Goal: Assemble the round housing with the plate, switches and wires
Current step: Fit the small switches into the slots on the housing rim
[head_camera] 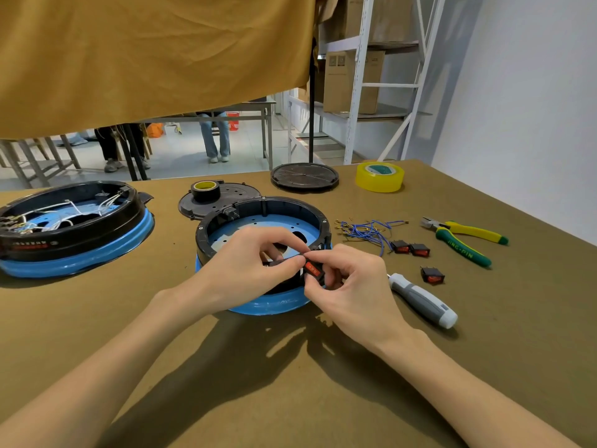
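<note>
Head view, centre of the frame. I see the round housing (263,240), a black ring on a blue base, standing on the brown table (290,383) with the blue plate (245,229) lying inside it. My right hand (350,286) pinches a red switch (312,268) between thumb and fingertips at the near wall of the ring. My left hand (248,265) has its fingers curled over the same wall; it appears to pinch a dark part just beside the switch, though my own fingers hide the contact.

Risks, as I judge them from here:
- The switch may go in tilted, because the opening is hidden under both hands; forcing it could jam it or bend its clips.
- The ring may slide on the table if the left hand eases while the right hand pushes.
- A fingertip may be nipped between switch and wall.

To the right of the housing lie the blue wires (368,229), three spare switches (410,248), the pliers (462,239) and the screwdriver (423,300), all apart from my hands. A careless sweep of the right wrist could knock the screwdriver, which lies nearest. At the left edge sits a second, already wired housing (74,227).
</note>
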`<state>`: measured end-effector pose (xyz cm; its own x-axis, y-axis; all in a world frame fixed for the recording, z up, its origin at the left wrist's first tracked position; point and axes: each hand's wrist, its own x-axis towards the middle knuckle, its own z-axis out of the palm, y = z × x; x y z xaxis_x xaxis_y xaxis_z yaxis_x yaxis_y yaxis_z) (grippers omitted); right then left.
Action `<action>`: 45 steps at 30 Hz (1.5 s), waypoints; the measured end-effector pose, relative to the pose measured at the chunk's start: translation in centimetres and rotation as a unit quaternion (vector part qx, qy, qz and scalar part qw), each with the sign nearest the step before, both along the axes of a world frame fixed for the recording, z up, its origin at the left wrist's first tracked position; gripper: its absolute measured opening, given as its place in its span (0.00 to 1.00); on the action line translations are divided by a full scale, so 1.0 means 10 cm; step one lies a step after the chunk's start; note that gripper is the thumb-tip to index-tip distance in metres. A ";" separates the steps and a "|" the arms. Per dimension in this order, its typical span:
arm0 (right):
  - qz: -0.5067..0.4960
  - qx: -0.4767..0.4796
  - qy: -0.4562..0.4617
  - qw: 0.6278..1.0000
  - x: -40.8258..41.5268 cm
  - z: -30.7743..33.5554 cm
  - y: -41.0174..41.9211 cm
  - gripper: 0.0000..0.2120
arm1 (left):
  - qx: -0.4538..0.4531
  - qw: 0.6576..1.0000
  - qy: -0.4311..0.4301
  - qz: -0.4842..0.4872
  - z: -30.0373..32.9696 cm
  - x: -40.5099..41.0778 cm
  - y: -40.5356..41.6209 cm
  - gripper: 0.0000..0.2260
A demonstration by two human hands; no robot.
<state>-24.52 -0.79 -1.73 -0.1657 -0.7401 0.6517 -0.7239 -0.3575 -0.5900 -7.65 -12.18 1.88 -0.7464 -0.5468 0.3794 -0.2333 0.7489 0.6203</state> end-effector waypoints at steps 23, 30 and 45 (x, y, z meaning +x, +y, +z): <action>0.027 0.028 -0.121 0.992 -0.03 0.00 0.01 0.15 | -0.002 1.000 -0.004 0.008 0.00 -0.01 0.02 0.09; 0.029 0.051 -0.146 0.988 -0.04 0.07 0.02 0.08 | -0.021 1.000 -0.007 0.014 -0.01 -0.01 0.02 0.11; -0.054 0.037 -0.065 0.996 -0.12 0.06 0.01 0.07 | -0.041 0.989 -0.124 0.070 0.05 0.07 -0.06 0.13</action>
